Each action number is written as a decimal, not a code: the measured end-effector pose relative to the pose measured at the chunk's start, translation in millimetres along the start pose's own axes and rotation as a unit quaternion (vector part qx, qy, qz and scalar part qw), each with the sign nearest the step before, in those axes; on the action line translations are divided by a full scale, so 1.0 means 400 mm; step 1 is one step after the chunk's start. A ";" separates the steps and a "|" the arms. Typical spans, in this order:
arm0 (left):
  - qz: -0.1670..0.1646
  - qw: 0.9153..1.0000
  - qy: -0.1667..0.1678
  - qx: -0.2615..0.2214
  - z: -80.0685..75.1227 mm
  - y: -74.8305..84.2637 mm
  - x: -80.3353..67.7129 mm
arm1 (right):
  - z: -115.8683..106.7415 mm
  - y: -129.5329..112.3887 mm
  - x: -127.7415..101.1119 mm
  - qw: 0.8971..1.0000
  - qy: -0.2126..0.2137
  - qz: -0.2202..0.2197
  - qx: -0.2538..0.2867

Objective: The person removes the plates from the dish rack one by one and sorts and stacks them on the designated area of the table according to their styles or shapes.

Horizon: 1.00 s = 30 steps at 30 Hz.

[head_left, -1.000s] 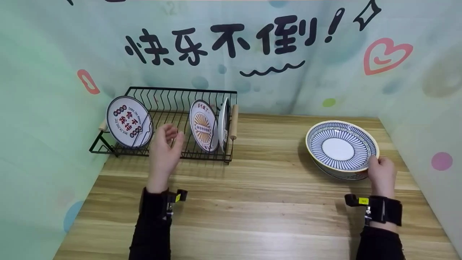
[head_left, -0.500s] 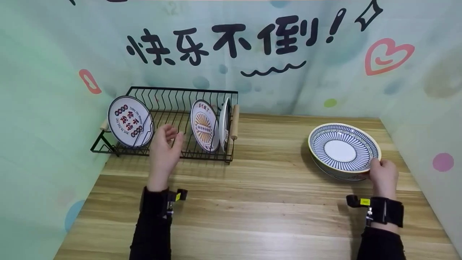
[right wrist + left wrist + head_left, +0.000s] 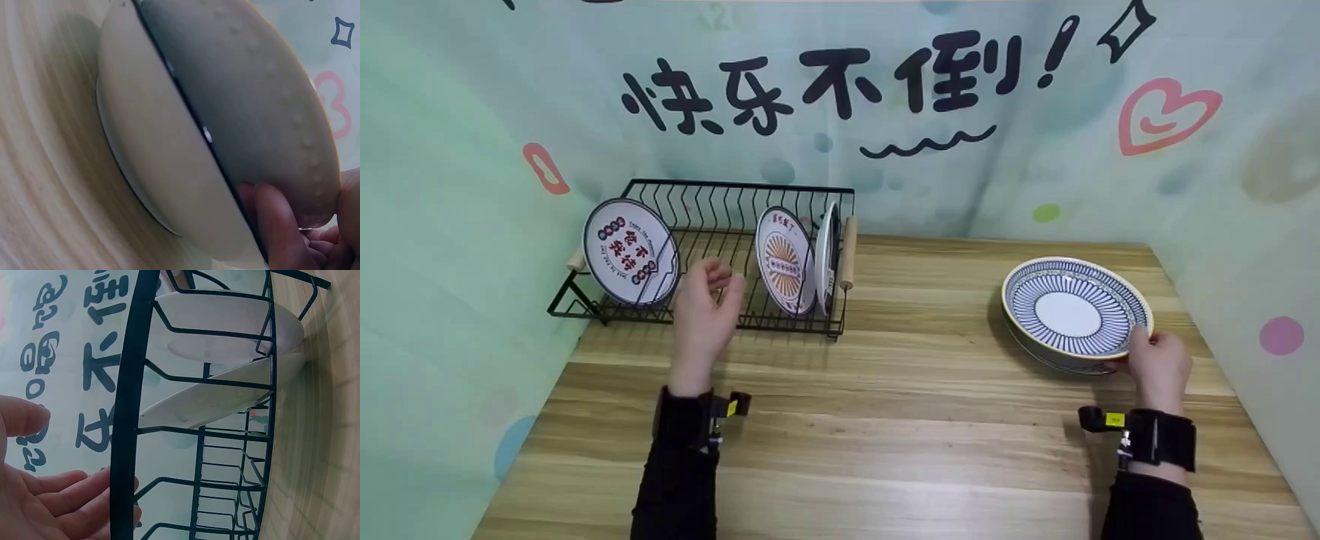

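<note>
My right hand (image 3: 1161,367) pinches the right rim of a blue-and-white patterned bowl (image 3: 1069,311). In the right wrist view the fingers curl under the rim of this upper bowl (image 3: 242,95). A pale, dark-rimmed bowl (image 3: 163,146) sits right below it, with another thin rim low down by the table. My left hand (image 3: 706,315) holds nothing, its fingers loosely bent at the front of the black wire dish rack (image 3: 720,182). Seen from the left wrist, the fingers (image 3: 73,495) reach to the rack's front bar.
At the rack's left end stands a white plate (image 3: 619,255) with red lettering. Toward its right end are a plate with an orange sunburst (image 3: 785,262) and one seen edge-on (image 3: 826,259). A wooden handle (image 3: 848,255) sticks up beside them. Printed fabric walls (image 3: 930,187) enclose the wooden table (image 3: 885,390).
The upper bowl and my right hand have shifted slightly right and nearer to me, settling lower over the bowl below. My left hand has hardly moved.
</note>
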State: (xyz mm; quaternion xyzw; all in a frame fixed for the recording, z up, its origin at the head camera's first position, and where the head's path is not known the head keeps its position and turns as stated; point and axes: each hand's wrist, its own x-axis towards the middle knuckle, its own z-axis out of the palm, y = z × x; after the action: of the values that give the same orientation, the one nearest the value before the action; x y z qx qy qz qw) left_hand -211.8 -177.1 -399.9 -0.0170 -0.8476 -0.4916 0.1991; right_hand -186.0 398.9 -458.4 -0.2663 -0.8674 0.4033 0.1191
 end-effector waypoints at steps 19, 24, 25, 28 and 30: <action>0.020 0.999 -0.023 0.030 0.045 -0.007 -0.004 | -0.010 0.011 0.006 0.993 -0.010 -0.027 -0.110; 0.018 0.999 -0.026 0.032 0.046 -0.007 -0.003 | -0.017 0.018 0.006 0.990 -0.019 -0.015 -0.141; 0.019 0.999 -0.025 0.033 0.047 -0.007 -0.003 | -0.017 0.020 0.007 0.989 -0.022 -0.013 -0.144; 0.023 0.999 -0.024 0.034 0.047 -0.007 -0.003 | -0.020 0.025 0.009 0.988 -0.027 -0.012 -0.152; 0.024 0.999 -0.023 0.035 0.047 -0.007 -0.003 | -0.022 0.029 0.010 0.987 -0.033 -0.012 -0.157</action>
State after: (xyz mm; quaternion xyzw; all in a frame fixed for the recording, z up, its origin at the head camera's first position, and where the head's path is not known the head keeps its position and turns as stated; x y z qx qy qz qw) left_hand -217.5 -162.6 -411.0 -0.0416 -0.8679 -0.4561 0.1920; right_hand -181.3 413.1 -461.6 -0.2573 -0.9265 0.2696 0.0522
